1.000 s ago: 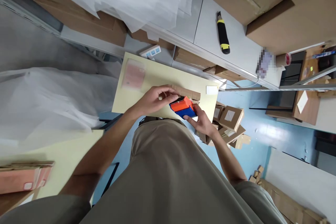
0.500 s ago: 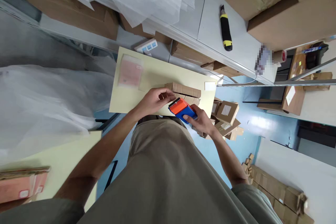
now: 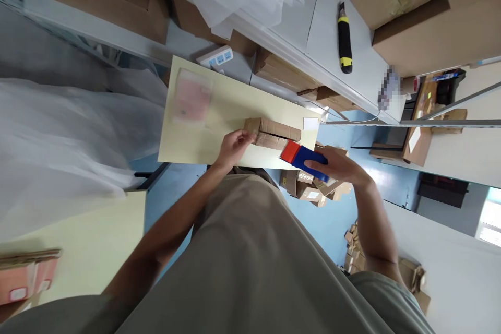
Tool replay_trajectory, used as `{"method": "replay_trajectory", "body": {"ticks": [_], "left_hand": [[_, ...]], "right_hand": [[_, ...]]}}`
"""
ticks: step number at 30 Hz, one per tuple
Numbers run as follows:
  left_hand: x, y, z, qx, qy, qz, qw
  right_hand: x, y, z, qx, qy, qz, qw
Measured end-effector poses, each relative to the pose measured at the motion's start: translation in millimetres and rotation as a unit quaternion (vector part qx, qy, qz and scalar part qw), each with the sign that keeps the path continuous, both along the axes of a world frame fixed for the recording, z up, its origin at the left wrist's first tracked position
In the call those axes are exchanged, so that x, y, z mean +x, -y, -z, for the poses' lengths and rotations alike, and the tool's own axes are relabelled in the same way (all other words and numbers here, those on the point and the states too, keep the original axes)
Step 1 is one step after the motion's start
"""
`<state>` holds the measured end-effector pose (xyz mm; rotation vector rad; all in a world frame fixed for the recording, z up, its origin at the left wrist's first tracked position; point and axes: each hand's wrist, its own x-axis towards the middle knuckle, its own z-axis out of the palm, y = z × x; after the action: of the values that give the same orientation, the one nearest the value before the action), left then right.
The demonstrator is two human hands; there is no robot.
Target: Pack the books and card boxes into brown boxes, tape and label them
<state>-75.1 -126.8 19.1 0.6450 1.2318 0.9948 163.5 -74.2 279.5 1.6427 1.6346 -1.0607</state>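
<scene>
My left hand [image 3: 234, 144] is closed on the near end of a long brown cardboard box [image 3: 274, 133] that lies on a pale yellow table [image 3: 203, 135]. My right hand [image 3: 340, 166] grips an orange and blue tape dispenser [image 3: 302, 157] at the box's right end, near the table's right edge. A pink packet in clear plastic [image 3: 191, 97] lies on the table's far left part. A small white label [image 3: 311, 123] sits at the table's right corner.
A yellow and black utility knife [image 3: 344, 37] lies on the grey shelf [image 3: 324, 26] behind the table, beside large cardboard cartons [image 3: 430, 15]. A white power strip [image 3: 215, 56] rests past the table. Several small boxes [image 3: 313, 188] lie on the blue floor. White plastic sheeting [image 3: 58, 135] hangs left.
My right hand has carried the tape dispenser from over the middle of the box to its right end. My left hand stays on the box. The view has shifted.
</scene>
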Motion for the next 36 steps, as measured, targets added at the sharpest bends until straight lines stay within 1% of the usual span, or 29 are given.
{"method": "replay_trajectory", "body": {"ticks": [3,7,11,15,17,20,23,25,26,28,30,33,34,36], "left_hand": [[3.9,-12.5,19.5,-0.016,0.009,-0.029,0.999],[6.5,-24.7,40.9,-0.04,0.03,-0.062,0.997],[12.1,-31.7,57.5,-0.065,0.021,-0.06,0.996],[26.8,-34.3,67.6,-0.068,-0.002,-0.049,0.996],[34.1,-33.5,70.1,-0.066,-0.023,-0.049,0.996],[39.9,-30.0,74.2,-0.028,-0.08,-0.031,0.996],[37.8,-23.8,81.8,0.021,-0.16,-0.011,0.987],[32.1,-18.5,87.3,0.025,-0.196,0.003,0.98],[28.3,-15.6,89.0,0.024,-0.2,0.012,0.98],[20.3,-10.4,87.7,0.044,-0.178,0.037,0.982],[14.0,-7.8,79.5,0.107,-0.151,0.072,0.98],[12.4,-12.7,60.1,0.22,-0.154,0.14,0.953],[14.0,-16.5,54.3,0.241,-0.165,0.16,0.943],[18.5,-25.2,46.9,0.254,-0.193,0.192,0.928]], "right_hand": [[-13.0,-14.8,-6.4,0.02,0.034,-0.01,0.999],[-46.9,-33.0,3.6,0.04,0.042,-0.021,0.998],[-73.5,-48.2,13.8,0.036,0.048,-0.04,0.997],[-84.0,-56.0,22.4,0.051,0.075,-0.092,0.992],[-85.9,-57.3,26.6,0.045,0.075,-0.1,0.991],[-87.9,-58.0,30.4,0.032,0.069,-0.095,0.993],[-89.5,-58.1,30.9,0.026,0.062,-0.086,0.994],[-90.1,-57.8,30.5,0.017,0.058,-0.074,0.995],[-90.3,-57.6,30.2,0.014,0.059,-0.071,0.996],[-90.5,-56.9,29.8,0.017,0.074,-0.078,0.994],[-90.5,-56.0,29.3,0.03,0.096,-0.101,0.99],[-91.2,-54.0,28.5,0.037,0.113,-0.129,0.985],[-91.6,-53.1,28.3,0.035,0.114,-0.134,0.984],[-92.4,-51.3,28.1,0.033,0.116,-0.142,0.982]]}}
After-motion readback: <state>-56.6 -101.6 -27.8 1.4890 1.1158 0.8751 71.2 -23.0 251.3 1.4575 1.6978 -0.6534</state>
